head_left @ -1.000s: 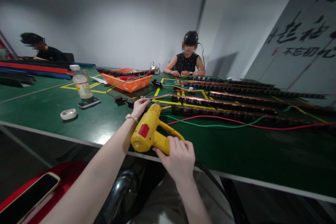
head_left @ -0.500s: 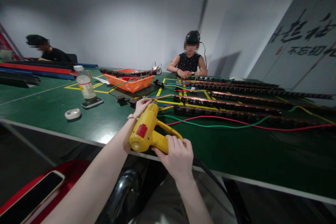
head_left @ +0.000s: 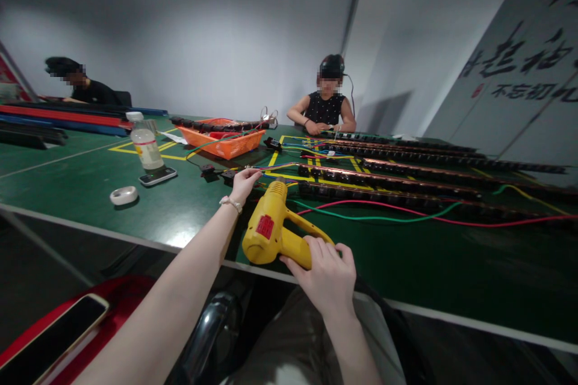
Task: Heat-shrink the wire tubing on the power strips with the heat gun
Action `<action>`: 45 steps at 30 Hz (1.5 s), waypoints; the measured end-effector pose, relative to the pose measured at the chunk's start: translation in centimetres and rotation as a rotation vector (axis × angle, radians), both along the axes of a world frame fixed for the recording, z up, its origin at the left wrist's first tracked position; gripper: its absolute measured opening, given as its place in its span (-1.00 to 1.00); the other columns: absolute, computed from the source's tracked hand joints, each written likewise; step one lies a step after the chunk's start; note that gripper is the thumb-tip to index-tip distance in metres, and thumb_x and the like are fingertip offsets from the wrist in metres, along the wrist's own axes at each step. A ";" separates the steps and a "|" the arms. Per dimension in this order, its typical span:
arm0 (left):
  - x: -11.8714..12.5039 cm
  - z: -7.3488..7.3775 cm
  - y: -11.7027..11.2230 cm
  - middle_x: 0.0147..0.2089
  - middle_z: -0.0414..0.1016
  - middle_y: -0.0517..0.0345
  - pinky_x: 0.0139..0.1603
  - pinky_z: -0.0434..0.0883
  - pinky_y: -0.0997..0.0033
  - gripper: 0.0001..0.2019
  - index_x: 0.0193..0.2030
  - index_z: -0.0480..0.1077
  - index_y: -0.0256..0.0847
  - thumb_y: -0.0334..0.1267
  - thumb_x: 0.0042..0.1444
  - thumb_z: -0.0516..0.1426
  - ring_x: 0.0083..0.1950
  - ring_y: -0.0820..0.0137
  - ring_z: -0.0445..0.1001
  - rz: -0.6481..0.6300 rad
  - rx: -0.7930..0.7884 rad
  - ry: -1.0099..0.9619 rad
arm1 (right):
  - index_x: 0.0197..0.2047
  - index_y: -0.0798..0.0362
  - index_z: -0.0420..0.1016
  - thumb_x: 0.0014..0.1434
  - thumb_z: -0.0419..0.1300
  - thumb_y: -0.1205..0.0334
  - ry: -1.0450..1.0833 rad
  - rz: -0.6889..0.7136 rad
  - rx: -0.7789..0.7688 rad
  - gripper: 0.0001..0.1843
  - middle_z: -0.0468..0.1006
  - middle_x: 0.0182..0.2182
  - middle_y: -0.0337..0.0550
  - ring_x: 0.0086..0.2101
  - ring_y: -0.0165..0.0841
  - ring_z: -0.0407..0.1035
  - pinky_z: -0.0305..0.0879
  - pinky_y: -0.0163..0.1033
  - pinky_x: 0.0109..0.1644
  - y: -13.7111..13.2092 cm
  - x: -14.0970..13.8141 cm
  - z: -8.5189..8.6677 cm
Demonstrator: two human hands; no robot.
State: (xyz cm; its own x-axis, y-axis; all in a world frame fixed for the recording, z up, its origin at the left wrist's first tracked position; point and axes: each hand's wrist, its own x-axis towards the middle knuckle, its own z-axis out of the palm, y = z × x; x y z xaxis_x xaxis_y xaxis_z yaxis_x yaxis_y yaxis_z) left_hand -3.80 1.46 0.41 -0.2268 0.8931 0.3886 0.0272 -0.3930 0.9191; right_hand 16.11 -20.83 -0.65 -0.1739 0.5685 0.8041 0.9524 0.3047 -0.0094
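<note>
My right hand (head_left: 329, 275) is closed round the handle of a yellow heat gun (head_left: 270, 226) held over the green table (head_left: 81, 180). The gun's nozzle points away from me at a bundle of coloured wires (head_left: 271, 167). My left hand (head_left: 244, 183) reaches forward beside the nozzle and pinches those wires at their near end. A thin bracelet sits on my left wrist. A black cord runs from the gun's handle down past the table edge.
Long dark strips (head_left: 383, 179) with red and green wires (head_left: 374, 209) lie to the right. An orange tray (head_left: 221, 138), a bottle (head_left: 145, 147) on a phone and a tape roll (head_left: 123, 195) are at left. Two other people sit at the table. A phone (head_left: 49, 337) lies on my lap.
The heat gun and my right hand have shifted to the right and slightly nearer the wires. My left hand keeps its hold on the wires.
</note>
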 end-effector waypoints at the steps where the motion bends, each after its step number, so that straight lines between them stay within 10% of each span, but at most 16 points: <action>1: 0.0 0.0 -0.1 -0.40 0.53 0.08 -0.31 0.32 0.44 -0.73 -0.39 0.52 -0.28 -0.11 -0.19 0.28 -0.36 0.42 0.41 0.000 -0.004 0.001 | -0.25 0.13 0.41 0.16 0.05 -0.20 -0.001 -0.005 0.006 -0.49 0.50 -0.43 -0.16 -0.39 -0.37 0.36 0.04 -0.17 -0.13 -0.1 0.2 0.0; 27: 0.2 0.3 -0.6 -0.46 0.50 0.12 -0.40 0.32 0.48 -0.72 -0.41 0.52 -0.27 -0.12 -0.24 0.30 -0.39 0.42 0.40 -0.009 -0.048 -0.027 | -0.26 0.15 0.42 0.15 0.10 -0.15 -0.043 -0.082 0.051 -0.53 0.51 -0.44 -0.18 -0.41 -0.37 0.39 0.07 -0.18 -0.17 -1.3 2.3 0.2; 45: -0.1 -0.2 0.1 -0.45 0.50 0.11 -0.30 0.35 0.41 -0.73 -0.42 0.51 -0.28 -0.13 -0.23 0.31 -0.38 0.41 0.40 -0.007 -0.031 -0.008 | -0.25 0.15 0.40 0.16 0.05 -0.18 -0.003 -0.049 0.014 -0.50 0.45 -0.46 -0.17 -0.41 -0.36 0.31 0.06 -0.17 -0.16 0.3 -1.2 -0.4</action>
State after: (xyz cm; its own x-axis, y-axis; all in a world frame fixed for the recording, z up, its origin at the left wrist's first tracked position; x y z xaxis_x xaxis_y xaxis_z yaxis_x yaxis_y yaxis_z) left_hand -3.86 1.57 0.23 -0.2235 0.9063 0.3586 0.0170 -0.3642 0.9311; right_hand 14.95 -20.52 -1.01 -0.1488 0.5654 0.8113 0.9662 0.2580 -0.0026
